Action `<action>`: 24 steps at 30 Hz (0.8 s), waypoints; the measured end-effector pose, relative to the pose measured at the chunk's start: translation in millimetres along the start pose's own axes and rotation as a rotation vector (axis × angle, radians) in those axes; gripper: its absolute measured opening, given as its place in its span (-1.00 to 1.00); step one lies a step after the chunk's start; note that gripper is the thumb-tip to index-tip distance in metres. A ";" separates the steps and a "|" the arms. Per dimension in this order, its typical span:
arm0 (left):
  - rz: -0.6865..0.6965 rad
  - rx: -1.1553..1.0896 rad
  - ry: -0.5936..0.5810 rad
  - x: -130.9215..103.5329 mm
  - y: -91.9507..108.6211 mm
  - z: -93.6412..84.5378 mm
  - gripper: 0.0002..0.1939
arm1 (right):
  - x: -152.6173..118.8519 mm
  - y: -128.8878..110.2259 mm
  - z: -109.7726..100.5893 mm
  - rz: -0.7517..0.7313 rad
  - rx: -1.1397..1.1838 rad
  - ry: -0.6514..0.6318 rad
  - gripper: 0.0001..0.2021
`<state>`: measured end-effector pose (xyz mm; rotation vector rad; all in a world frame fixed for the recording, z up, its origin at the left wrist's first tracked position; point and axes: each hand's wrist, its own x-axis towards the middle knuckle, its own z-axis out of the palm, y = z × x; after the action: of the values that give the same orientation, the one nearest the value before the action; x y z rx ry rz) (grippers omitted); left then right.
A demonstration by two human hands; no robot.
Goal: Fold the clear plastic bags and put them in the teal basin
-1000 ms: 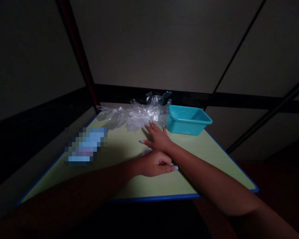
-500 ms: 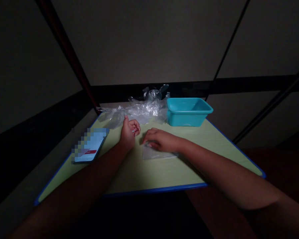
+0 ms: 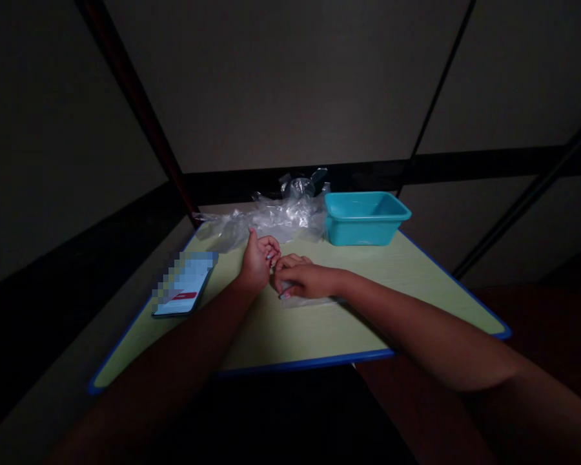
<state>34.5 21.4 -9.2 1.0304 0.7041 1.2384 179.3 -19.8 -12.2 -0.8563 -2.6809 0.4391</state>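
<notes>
My left hand (image 3: 258,263) is held just above the table, palm turned toward my right hand. Its thumb points up, apart from the loosely curled fingers; a small pale spot shows at the fingertips, too small to make out. Close beside it, my right hand (image 3: 301,278) bends its fingers and thumb together at the left end of a flat clear plastic bag (image 3: 314,301). The bag lies on the table, mostly covered by that hand and wrist. The fingertips of both hands nearly meet.
Crumpled clear plastic bags (image 3: 285,216) are heaped along the back of the table (image 3: 290,345). A turquoise plastic basket (image 3: 365,231) stands at the back right. On the left lies a phone (image 3: 186,284) with a lit screen. A wall rises behind the table.
My right hand has moved left toward my left hand, and its fingers have drawn together at the bag's end. My left hand keeps its pose. The whole view has shifted slightly.
</notes>
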 end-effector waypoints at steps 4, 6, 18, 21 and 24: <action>-0.004 0.005 0.004 -1.2 0.3 1.5 -0.21 | 0.4 0.6 -1.4 0.029 -0.025 -0.001 -0.90; -0.012 0.007 0.001 -1.6 0.4 1.8 -0.20 | 0.3 0.8 -2.8 0.045 -0.040 -0.002 -0.89; -0.016 0.028 -0.048 -4.5 2.8 4.0 -0.18 | 0.7 3.9 -4.2 0.055 -0.020 0.012 -0.78; -0.017 0.017 -0.055 -4.9 2.6 3.9 -0.18 | 0.3 3.4 -5.1 0.062 0.019 0.000 -0.79; -0.029 0.011 -0.055 -4.8 2.2 3.6 -0.17 | 0.2 4.0 -6.1 0.069 0.048 -0.029 -0.77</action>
<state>35.7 15.9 -6.3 1.0560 0.6815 1.1775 183.4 -15.4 -8.0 -0.9378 -2.6620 0.5340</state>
